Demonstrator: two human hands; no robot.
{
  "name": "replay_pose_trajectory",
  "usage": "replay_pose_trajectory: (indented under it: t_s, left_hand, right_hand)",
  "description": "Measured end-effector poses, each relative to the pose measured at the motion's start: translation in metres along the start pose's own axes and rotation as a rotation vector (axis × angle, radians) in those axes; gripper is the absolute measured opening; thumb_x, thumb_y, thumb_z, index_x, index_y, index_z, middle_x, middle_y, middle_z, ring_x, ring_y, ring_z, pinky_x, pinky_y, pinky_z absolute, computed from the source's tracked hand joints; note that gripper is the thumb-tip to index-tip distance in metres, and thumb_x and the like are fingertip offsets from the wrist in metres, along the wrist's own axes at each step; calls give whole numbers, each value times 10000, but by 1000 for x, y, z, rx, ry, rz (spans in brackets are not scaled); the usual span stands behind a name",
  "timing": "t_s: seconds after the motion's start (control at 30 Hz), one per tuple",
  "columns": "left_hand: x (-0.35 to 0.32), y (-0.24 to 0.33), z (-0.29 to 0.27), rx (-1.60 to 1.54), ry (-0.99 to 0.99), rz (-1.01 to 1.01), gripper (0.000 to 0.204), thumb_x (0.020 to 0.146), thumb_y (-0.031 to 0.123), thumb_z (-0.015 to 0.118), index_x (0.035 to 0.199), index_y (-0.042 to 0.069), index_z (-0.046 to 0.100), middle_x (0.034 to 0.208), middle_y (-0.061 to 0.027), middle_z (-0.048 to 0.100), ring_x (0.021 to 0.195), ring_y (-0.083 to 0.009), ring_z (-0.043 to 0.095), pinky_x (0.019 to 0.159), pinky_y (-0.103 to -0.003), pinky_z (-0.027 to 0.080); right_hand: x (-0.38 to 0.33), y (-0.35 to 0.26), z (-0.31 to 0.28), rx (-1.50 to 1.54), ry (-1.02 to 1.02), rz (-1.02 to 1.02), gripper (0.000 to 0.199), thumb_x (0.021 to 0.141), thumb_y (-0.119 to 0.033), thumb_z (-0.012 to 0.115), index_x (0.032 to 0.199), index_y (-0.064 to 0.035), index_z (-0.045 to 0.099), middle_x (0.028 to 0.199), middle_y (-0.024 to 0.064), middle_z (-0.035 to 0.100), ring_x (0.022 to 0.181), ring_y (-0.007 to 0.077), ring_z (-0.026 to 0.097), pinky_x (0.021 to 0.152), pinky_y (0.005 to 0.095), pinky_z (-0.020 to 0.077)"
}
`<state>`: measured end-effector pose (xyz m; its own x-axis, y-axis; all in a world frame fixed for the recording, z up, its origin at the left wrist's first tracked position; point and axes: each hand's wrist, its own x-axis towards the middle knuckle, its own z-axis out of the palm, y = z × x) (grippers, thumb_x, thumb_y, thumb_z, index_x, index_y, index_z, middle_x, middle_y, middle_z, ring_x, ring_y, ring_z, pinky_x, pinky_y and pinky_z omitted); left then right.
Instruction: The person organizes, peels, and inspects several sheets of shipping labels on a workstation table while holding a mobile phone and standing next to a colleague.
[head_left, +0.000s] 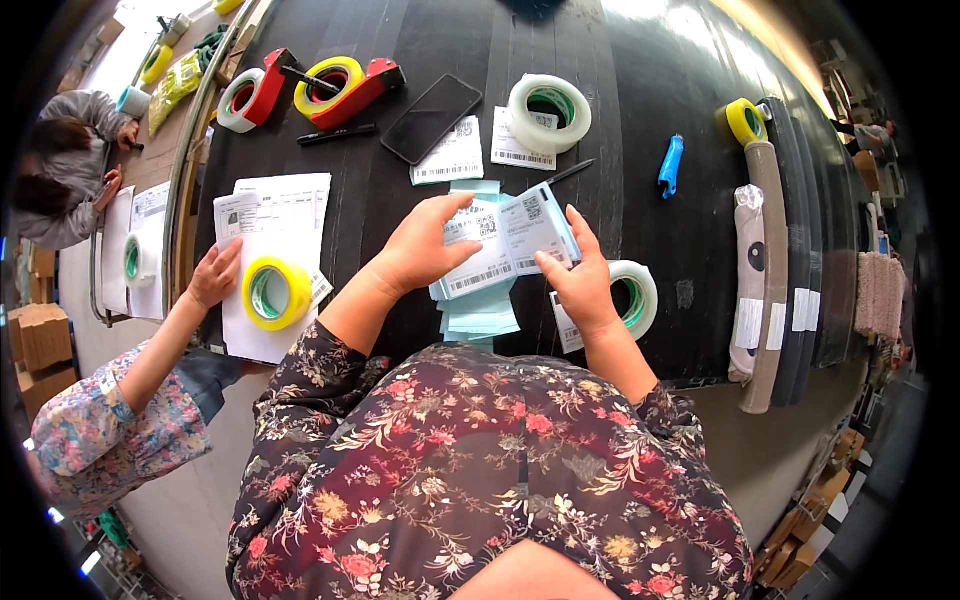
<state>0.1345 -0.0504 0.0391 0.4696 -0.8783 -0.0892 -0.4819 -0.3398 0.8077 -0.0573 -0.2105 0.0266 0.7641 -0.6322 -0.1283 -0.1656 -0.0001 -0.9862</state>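
Both hands hold a stack of labels (pixel 500 250) above the black table (pixel 640 90): the left hand (pixel 420 250) clasps its left edge, the right hand (pixel 580 280) pinches the top label's lower right corner. A clear tape roll (pixel 635 295) lies just beside the right hand.

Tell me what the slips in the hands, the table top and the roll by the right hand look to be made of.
Slips: thin matte paper, pale blue-white, bending in the fingers. Table top: dark, glossy, ribbed sheet, probably rubber or plastic; it reflects light. Roll: clear glossy plastic tape, see-through over a green-lined core.
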Motion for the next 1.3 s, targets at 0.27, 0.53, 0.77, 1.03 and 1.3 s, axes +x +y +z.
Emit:
replay_pose_trajectory:
  t_s: [0.27,0.53,0.77,1.03,1.3]
  left_hand:
    - [23,22,1,-134,-59,50,923,713,257,840,1441,-10,338,1331,-183,543,1244,-292,520,1048,-372,398]
    - [12,6,-3,-191,-96,10,948,680,257,854,1433,-8,344,1258,-149,593,1201,-274,552,1032,-360,412]
    - [6,-2,-2,-309,-116,27,918,681,188,843,1429,-12,350,1257,-134,596,1187,-258,560,1017,-345,422]
    - [6,-1,0,-164,-37,122,983,661,179,874,1453,-1,319,1226,-118,598,1166,-230,566,1024,-342,414]
    - [11,3,2,-131,-24,194,1013,633,182,883,1458,9,320,1132,-106,607,1094,-236,580,1012,-349,420]
  right_hand:
    - [-4,-9,-6,-359,-269,-321,1014,664,-391,806,1468,-12,318,1492,231,338,1389,372,315,1142,442,247]
    - [0,-8,-7,178,-331,-175,464,973,-270,515,1364,-22,486,1459,161,412,1361,283,361,1137,398,238]
    - [21,-7,3,611,-222,93,391,1018,-220,457,1367,-46,477,1356,76,512,1149,155,487,976,315,393]
    - [58,0,4,-288,-456,-221,492,915,-170,579,1382,-44,488,1415,190,455,1367,308,352,1143,410,257]
    - [69,-15,9,-508,-451,-366,379,842,-221,674,1173,-41,636,1104,147,611,1130,325,520,1002,418,392]
